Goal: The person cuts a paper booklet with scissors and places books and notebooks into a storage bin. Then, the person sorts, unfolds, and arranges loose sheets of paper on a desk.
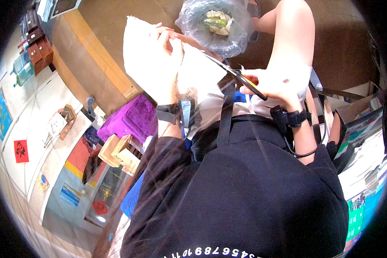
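Observation:
My left hand (170, 41) is closed on a large white sheet (144, 60), paper or thin cloth, spread above my lap. In my right hand (268, 86) is a pair of scissors (250, 84) with black and orange handles. Its blades point up and left and lie against the right part of the sheet. Whether the blades are apart is hard to make out. Just beyond the sheet stands a bin lined with a translucent plastic bag (189, 23), with a green and pale crumpled thing (217, 21) inside.
A purple cloth-covered box (131, 118) and a wooden piece (120, 152) are on the left. Farther left are a brown drawer box (40, 55) and water bottles (22, 71). Shelves with papers (363, 159) stand close on the right. My bare leg (292, 36) extends beside the bin.

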Demonstrator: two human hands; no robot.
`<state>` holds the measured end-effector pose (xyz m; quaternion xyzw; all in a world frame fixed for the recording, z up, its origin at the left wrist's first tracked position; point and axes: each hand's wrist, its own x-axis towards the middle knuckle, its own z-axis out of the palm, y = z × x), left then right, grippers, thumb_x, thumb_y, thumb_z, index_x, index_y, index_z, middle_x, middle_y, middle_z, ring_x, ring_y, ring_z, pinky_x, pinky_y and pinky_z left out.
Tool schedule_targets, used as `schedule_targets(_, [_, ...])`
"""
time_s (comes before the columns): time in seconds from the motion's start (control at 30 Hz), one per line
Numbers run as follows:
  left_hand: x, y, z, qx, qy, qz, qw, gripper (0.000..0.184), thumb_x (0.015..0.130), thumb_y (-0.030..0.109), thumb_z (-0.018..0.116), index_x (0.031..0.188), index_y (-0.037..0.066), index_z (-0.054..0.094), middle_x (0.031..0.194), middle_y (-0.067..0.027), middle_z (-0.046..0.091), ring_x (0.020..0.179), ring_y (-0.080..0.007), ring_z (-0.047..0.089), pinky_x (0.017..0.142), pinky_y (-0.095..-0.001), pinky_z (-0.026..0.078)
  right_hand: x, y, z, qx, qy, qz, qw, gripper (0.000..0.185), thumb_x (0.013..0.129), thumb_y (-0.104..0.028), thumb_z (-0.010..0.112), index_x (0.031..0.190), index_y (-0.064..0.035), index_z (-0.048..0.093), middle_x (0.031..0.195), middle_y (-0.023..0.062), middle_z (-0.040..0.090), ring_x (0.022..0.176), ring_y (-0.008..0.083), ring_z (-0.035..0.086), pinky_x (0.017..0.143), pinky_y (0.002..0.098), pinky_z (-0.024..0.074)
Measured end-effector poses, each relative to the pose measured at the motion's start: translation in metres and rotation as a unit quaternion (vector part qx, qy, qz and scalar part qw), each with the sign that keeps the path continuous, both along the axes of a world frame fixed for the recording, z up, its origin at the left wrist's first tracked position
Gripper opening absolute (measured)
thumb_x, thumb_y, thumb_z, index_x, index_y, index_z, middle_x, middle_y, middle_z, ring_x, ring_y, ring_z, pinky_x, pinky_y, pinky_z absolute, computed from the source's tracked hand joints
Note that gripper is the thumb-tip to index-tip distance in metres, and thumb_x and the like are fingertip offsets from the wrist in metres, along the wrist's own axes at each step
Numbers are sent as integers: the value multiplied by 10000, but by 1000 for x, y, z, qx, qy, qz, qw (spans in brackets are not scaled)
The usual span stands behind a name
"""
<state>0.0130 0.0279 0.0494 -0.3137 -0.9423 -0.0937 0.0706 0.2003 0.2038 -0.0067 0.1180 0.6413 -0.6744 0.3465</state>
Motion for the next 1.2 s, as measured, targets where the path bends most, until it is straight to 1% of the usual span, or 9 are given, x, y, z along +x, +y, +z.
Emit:
schedule_targets(0.13, [0, -2, -2, -2, -17, 8, 1000, 157, 757, 281, 599, 821, 151, 657, 1024, 17, 640, 939, -217, 588, 828, -326, 460, -1, -3, -6, 10, 13, 13, 1000, 469, 771, -508, 662, 774, -53, 550, 647, 11, 473, 627, 119, 438, 579, 293, 366])
schedule_targets(0.23, [1, -2, 0, -13, -20, 11, 1000, 165, 758, 289, 595, 830, 155, 658, 1035, 22, 639, 944, -215, 588, 828, -324, 459, -2, -6, -3, -20, 6, -6, 1000, 480, 769, -526, 656, 771, -57, 551, 641, 9, 462, 622, 116, 432, 575, 289, 360])
schedule_targets(0.33, [2, -1, 2, -30, -8, 5, 999, 172, 758, 296, 591, 840, 162, 660, 1046, 32, 637, 957, -205, 586, 832, -320, 456, -8, -8, 4, 8, -10, 3, 1000, 469, 773, -516, 659, 781, -57, 559, 645, 9, 465, 622, 113, 431, 578, 285, 362])
schedule_targets(0.43, [1, -1, 2, -32, -11, 5, 999, 171, 756, 296, 593, 842, 166, 663, 1054, 38, 637, 969, -198, 583, 842, -319, 453, -15, -10, 11, -15, -30, -10, 999, 322, 819, -336, 670, 780, -58, 511, 679, -33, 398, 647, 77, 363, 577, 244, 316])
schedule_targets(0.73, [0, -2, 0, -25, 0, 6, 1000, 152, 751, 283, 603, 821, 162, 664, 1056, 32, 636, 969, -202, 582, 857, -325, 451, -16, -12, 11, -45, -26, -20, 998, 306, 861, -320, 632, 764, -62, 499, 657, -55, 375, 621, 60, 346, 553, 234, 306])
schedule_targets(0.93, [2, 0, 0, -12, -22, 16, 1000, 126, 759, 267, 587, 773, 162, 654, 1013, 29, 639, 965, -198, 584, 849, -322, 451, -13, -16, 12, -73, -56, -32, 995, 263, 870, -296, 622, 802, -61, 528, 663, -58, 408, 616, 53, 365, 541, 221, 312])
schedule_targets(1.03, [0, -3, -4, 3, -19, 4, 1000, 114, 758, 258, 583, 751, 168, 652, 993, 30, 641, 958, -196, 585, 835, -314, 454, -5, -23, 4, -44, -14, -71, 996, 355, 843, -393, 633, 761, -54, 564, 618, -24, 456, 589, 74, 396, 526, 261, 329])
schedule_targets(1.13, [-2, -3, -5, 7, -5, -13, 1000, 110, 752, 254, 584, 739, 169, 652, 985, 30, 643, 951, -196, 585, 825, -309, 457, -4, -23, 3, 1, 4, -59, 998, 380, 833, -416, 636, 757, -50, 568, 607, -9, 466, 583, 83, 407, 525, 272, 337])
schedule_targets(1.2, [-1, -3, -4, 6, -7, -7, 1000, 108, 748, 253, 585, 738, 166, 649, 984, 31, 644, 949, -197, 585, 823, -310, 458, -5, -23, 0, -2, 6, -62, 998, 386, 827, -425, 637, 771, -48, 579, 608, 2, 484, 583, 87, 422, 528, 275, 349])
